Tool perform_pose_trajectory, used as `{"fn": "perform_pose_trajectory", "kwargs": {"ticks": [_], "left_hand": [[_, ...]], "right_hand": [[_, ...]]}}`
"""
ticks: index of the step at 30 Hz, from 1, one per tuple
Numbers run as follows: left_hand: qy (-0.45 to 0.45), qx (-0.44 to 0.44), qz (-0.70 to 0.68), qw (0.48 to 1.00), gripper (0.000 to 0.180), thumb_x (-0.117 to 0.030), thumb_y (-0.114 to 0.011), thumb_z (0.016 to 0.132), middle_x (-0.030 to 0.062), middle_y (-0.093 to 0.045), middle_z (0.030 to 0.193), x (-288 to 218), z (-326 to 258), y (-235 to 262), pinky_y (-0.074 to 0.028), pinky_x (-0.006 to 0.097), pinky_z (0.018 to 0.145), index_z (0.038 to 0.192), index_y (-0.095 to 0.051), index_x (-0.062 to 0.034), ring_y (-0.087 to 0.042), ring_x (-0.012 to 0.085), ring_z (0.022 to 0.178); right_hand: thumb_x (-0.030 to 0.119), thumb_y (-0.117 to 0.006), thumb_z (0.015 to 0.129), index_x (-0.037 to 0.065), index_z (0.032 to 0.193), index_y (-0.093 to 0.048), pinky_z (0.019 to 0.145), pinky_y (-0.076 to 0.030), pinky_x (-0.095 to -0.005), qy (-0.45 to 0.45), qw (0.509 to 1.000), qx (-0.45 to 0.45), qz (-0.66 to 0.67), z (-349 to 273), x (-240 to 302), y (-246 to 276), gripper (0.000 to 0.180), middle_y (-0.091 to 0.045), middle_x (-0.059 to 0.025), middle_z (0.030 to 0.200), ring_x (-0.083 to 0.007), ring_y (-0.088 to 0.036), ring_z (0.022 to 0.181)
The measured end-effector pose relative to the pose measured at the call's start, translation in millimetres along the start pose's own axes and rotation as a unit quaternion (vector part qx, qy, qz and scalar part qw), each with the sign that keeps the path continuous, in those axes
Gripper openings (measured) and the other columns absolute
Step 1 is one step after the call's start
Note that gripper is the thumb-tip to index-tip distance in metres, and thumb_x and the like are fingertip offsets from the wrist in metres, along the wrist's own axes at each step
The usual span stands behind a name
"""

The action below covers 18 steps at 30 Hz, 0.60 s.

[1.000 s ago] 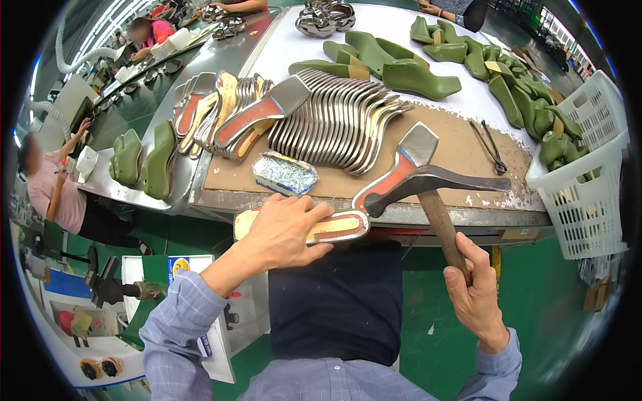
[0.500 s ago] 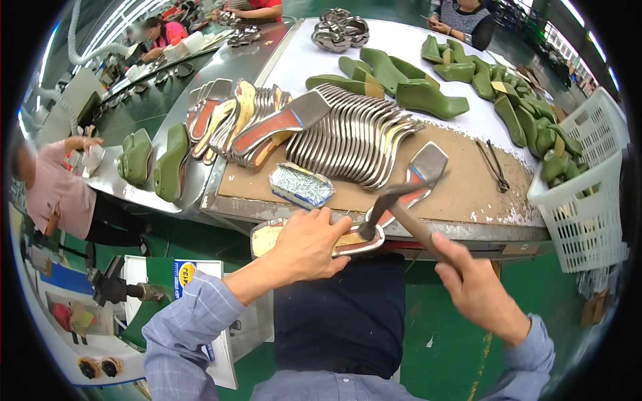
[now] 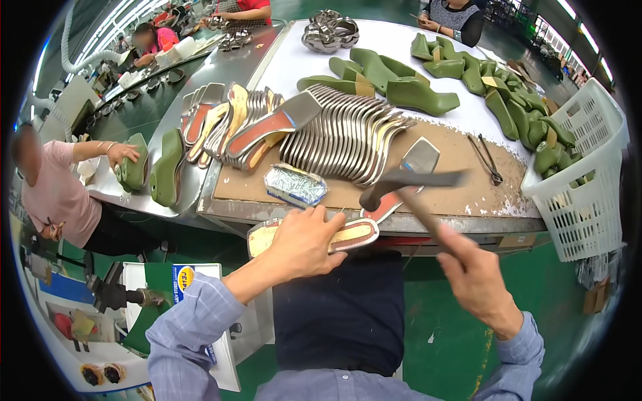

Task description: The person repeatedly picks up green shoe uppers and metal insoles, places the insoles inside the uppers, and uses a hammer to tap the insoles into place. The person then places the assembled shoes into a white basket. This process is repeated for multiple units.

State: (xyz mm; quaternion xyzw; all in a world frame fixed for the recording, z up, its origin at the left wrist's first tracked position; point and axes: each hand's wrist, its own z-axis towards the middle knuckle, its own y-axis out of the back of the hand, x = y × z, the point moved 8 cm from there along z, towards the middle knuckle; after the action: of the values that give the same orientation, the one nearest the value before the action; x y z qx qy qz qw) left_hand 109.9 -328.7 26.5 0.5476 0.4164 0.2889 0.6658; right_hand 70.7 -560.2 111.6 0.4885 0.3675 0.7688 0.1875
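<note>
My left hand point(image 3: 304, 244) presses down on a flat tan insole with a red rim point(image 3: 348, 235), lying at the near edge of the brown workbench point(image 3: 461, 194). My right hand point(image 3: 476, 277) grips the wooden handle of a hammer point(image 3: 409, 184), whose dark metal head hangs blurred just above the insole's right end. A small open box of shiny nails point(image 3: 294, 185) sits just beyond my left hand. A fanned row of metal shank insoles point(image 3: 348, 137) lies behind it.
Green shoe lasts point(image 3: 401, 83) lie across the white table top and to the right. A white plastic basket point(image 3: 578, 187) stands at the right edge. Pliers point(image 3: 487, 159) lie on the board. A person in pink point(image 3: 57, 194) handles green lasts on the left conveyor.
The hammer has swung from right of the insole to above its right end, and my right hand has risen. My left hand stays on the insole.
</note>
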Motion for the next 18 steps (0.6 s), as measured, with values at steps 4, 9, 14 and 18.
{"fn": "perform_pose_trajectory", "kwargs": {"ticks": [4, 9, 14, 18], "left_hand": [[-0.015, -0.008, -0.006, 1.000, 0.050, -0.043, -0.077, 0.078, 0.0147, -0.059, 0.095, -3, 0, 2, -0.048, 0.047, 0.076, 0.113, -0.059, -0.0124, -0.063, 0.0351, 0.086], [0.002, -0.002, 0.006, 1.000, 0.050, -0.042, -0.078, 0.077, 0.0138, -0.060, 0.096, -1, -2, -2, -0.049, 0.046, 0.077, 0.111, -0.059, -0.0111, -0.064, 0.0347, 0.088], [-0.016, -0.006, 0.019, 1.000, 0.051, -0.040, -0.078, 0.076, 0.0136, -0.060, 0.095, -8, 3, -1, -0.050, 0.045, 0.077, 0.110, -0.058, -0.0088, -0.064, 0.0340, 0.088], [-0.014, 0.028, 0.031, 0.999, 0.056, -0.040, -0.076, 0.076, 0.0161, -0.063, 0.096, -7, 5, -9, -0.051, 0.046, 0.074, 0.117, -0.056, -0.0074, -0.066, 0.0346, 0.088]], "right_hand": [[0.006, -0.068, 0.092, 0.005, 0.129, -0.060, 0.075, -0.056, -0.0367, 0.083, 0.980, -0.156, 0.089, -30, -1, 15, 0.039, -0.067, -0.0180, 0.094, -0.0240, -0.070, 0.083], [0.010, -0.071, 0.089, 0.021, 0.137, -0.059, 0.055, -0.052, -0.0427, 0.032, 0.994, 0.012, -0.101, -16, -11, -17, 0.051, -0.061, -0.0113, 0.071, -0.0317, -0.062, 0.059], [0.011, -0.072, 0.088, 0.017, 0.135, -0.061, 0.058, -0.054, -0.0394, 0.071, 0.988, -0.129, 0.046, -37, -15, -8, 0.049, -0.066, -0.0121, 0.077, -0.0327, -0.065, 0.065], [0.014, -0.071, 0.089, 0.018, 0.134, -0.062, 0.061, -0.054, -0.0405, -0.004, 0.995, -0.033, -0.097, -27, -36, -21, 0.046, -0.067, -0.0123, 0.081, -0.0328, -0.067, 0.068]]}}
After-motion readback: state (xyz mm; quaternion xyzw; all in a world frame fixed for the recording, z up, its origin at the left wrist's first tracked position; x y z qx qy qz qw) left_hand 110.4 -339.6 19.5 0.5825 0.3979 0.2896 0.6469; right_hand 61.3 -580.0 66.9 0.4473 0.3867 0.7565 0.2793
